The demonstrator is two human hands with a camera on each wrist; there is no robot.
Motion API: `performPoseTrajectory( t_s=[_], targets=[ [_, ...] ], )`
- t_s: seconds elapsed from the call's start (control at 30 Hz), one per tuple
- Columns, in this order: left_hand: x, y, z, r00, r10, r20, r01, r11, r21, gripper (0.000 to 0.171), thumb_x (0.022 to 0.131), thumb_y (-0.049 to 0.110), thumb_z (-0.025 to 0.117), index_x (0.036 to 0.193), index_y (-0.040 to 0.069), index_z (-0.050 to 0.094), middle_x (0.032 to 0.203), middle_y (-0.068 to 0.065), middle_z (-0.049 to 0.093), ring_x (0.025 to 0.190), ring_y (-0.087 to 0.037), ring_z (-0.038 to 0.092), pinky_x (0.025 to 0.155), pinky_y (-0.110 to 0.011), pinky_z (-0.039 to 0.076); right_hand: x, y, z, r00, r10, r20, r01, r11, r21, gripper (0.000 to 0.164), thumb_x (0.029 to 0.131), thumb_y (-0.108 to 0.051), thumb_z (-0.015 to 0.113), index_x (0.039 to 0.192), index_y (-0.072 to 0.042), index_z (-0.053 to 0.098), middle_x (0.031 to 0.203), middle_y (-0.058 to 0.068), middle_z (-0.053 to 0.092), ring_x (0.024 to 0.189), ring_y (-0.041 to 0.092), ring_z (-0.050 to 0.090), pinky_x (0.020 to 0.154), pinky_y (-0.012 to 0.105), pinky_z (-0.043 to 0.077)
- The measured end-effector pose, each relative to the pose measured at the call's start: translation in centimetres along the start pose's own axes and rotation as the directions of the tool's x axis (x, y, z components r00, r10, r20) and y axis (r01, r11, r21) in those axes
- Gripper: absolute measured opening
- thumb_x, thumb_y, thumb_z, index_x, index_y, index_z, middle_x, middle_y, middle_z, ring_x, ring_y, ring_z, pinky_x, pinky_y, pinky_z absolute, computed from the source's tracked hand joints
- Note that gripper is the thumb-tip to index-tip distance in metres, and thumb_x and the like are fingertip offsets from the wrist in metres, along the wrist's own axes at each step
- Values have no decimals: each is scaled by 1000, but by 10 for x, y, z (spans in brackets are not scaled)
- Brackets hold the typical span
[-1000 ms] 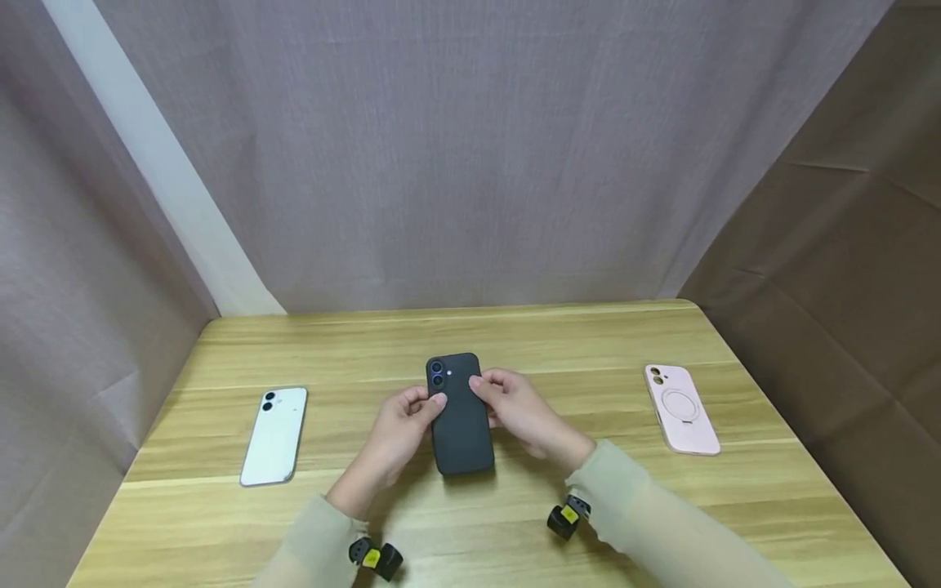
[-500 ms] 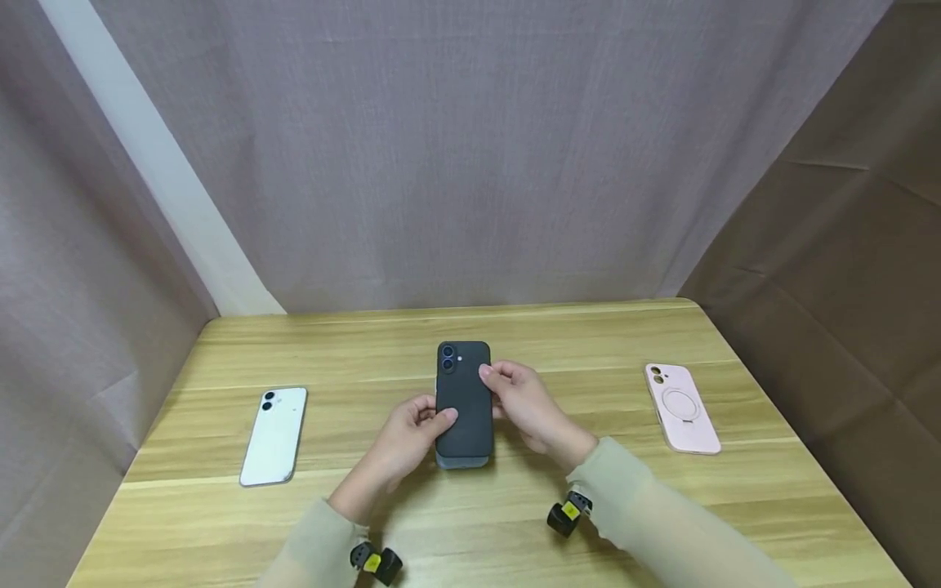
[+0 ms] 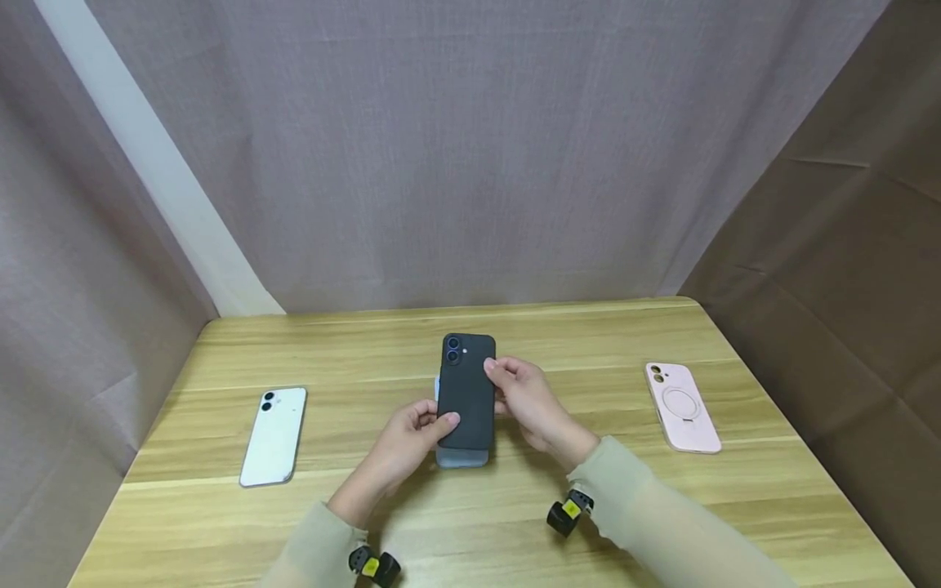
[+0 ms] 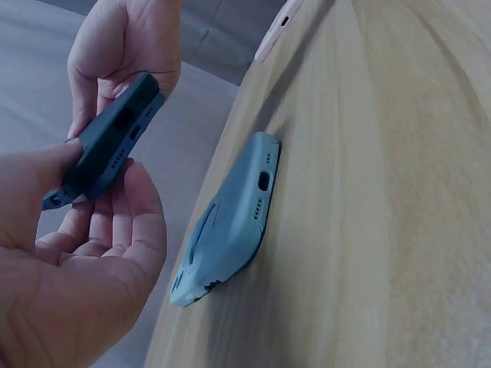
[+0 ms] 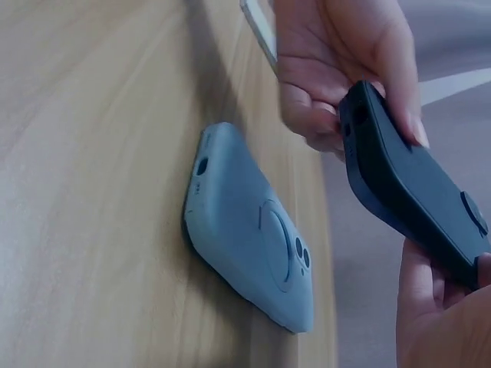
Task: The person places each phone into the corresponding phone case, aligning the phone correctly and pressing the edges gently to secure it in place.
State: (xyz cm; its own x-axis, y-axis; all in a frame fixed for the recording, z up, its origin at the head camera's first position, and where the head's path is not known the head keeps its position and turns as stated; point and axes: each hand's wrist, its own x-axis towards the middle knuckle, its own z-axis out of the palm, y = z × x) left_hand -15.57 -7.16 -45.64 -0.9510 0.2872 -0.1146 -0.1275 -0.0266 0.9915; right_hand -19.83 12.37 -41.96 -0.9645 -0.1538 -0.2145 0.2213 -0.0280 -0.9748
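Note:
Both hands hold a black phone case (image 3: 470,396) with a dark blue phone (image 4: 136,132) against its inner side, camera lenses showing through the cutout. At the lower left edge my left hand (image 3: 414,431) pinches it, thumb on the back and fingers beneath. My right hand (image 3: 528,402) pinches the upper right edge the same way. In the left wrist view, the phone's bottom port shows beside the case's own opening. Below them, a blue-grey phone case (image 5: 245,222) with a ring lies on the table, partly covered by the black case in the head view.
To the left lies a white phone (image 3: 274,437), back up. A pink phone case (image 3: 684,408) with a ring lies at the right. Grey curtains (image 3: 470,163) stand behind the wooden table (image 3: 588,523), and brown cloth (image 3: 845,269) hangs along the right side.
Both hands have carried the black case and phone away from the body and slightly right, so the lower end of the blue-grey case now shows. My left thumb sits nearer the bottom.

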Motion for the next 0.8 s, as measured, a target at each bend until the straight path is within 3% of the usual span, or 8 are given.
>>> performPoseTrajectory(
  t_s=[0.13,0.43,0.8],
  targets=[
    [0,0,0,1000,3,23,-3,1000,-1,31,93,21,66,105,-6,60,94,-14,67,87,-20,67,79,-34,56,1,-1,-1,999,9,-32,-9,1000,21,26,101,-25,54,102,-1,64,92,11,65,80,18,64,77,41,56],
    [-2,2,0,999,34,9,-34,999,27,27,93,18,66,103,-6,59,90,-11,66,83,-19,65,80,-37,55,0,-1,0,999,22,-35,-19,998,64,29,102,-24,51,109,1,62,96,11,66,82,19,65,74,37,56],
    [-3,1,0,999,48,12,-48,999,12,25,91,15,68,100,-7,60,89,-12,67,82,-18,65,76,-30,55,-1,0,0,998,39,-43,-36,996,85,30,102,-24,52,114,1,62,93,10,67,78,17,64,69,32,56]
  ],
)
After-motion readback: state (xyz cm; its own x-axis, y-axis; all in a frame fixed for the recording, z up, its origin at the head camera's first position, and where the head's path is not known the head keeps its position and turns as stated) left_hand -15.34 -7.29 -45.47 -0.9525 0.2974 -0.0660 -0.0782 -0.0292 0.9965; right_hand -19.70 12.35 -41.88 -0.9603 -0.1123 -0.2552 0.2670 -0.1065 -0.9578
